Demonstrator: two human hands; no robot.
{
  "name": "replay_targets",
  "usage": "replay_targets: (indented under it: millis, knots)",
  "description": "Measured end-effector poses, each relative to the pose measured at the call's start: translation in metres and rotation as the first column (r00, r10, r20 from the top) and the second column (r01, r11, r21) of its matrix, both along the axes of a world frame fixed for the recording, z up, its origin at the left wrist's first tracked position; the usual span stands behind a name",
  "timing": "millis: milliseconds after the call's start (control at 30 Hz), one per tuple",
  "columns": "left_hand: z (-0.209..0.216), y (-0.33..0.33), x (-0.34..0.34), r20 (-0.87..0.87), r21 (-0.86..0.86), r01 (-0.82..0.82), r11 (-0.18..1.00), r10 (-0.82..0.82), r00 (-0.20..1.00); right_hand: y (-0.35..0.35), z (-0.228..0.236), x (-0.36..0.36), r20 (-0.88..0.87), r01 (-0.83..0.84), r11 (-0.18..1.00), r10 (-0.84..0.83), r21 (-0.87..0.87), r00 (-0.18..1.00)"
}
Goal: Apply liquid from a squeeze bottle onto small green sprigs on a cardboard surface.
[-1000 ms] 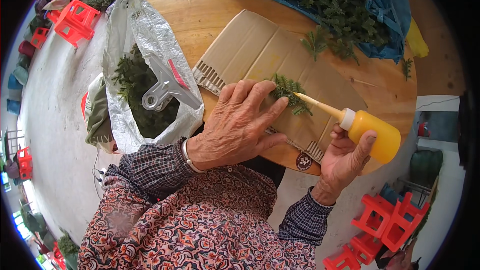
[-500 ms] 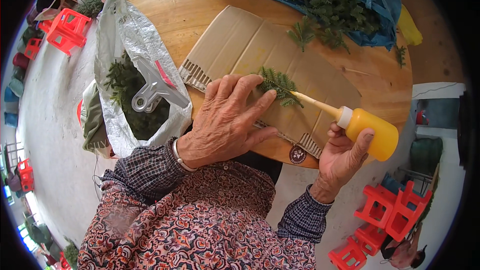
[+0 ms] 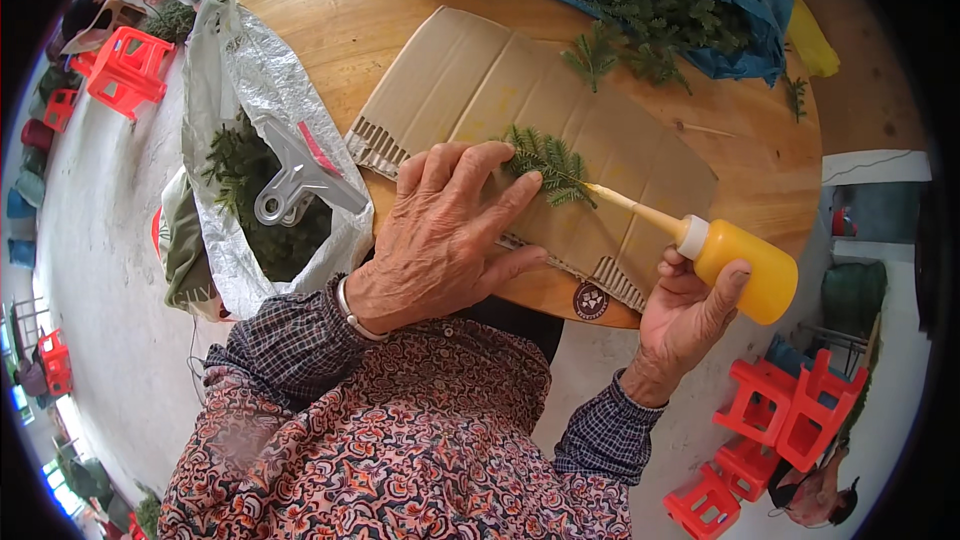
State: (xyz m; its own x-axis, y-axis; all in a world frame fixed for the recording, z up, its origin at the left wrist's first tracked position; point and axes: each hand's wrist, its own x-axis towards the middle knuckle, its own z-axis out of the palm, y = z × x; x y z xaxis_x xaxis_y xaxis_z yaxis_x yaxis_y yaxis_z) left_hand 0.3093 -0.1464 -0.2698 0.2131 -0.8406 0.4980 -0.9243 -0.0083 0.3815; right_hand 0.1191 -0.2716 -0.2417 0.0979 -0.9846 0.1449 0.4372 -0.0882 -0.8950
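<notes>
My left hand (image 3: pixel 445 230) lies over the near edge of a brown cardboard sheet (image 3: pixel 450 70). Its fingertips pin down the left end of a green fir sprig (image 3: pixel 556 168), and part of that end is hidden beneath them. My right hand (image 3: pixel 690 310) grips a yellow squeeze bottle (image 3: pixel 745 270) with a white collar and a long pale nozzle (image 3: pixel 640 210). The bottle is tilted, its nozzle pointing left. The nozzle's tip is at the sprig's right end; whether it touches the needles I cannot tell.
The cardboard rests on a round wooden table (image 3: pixel 340 0). A blue bag (image 3: pixel 760 0) heaped with fir branches is at the far side. On the left, a large metal clip (image 3: pixel 305 175) sits at a white sack (image 3: pixel 225 50) of greenery. Red stools (image 3: pixel 755 400) stand on the floor.
The nozzle tip has shifted slightly relative to the sprig's right end. The table and its things appear slightly further left and up in the picture. Both hands keep their hold.
</notes>
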Motion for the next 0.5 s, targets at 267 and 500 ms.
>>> replay_targets:
  millis: [267,500]
  knots:
    - [0.001,0.001,0.0,-0.012,0.005,0.005,1.0,-0.005,1.0,-0.001,-0.003,-0.016,0.017,-0.031,0.999,0.03,0.013,0.999]
    - [0.002,0.0,-0.002,-0.037,0.012,0.011,1.0,-0.011,0.999,0.0,-0.005,-0.023,0.004,0.008,1.0,-0.008,0.025,1.0]
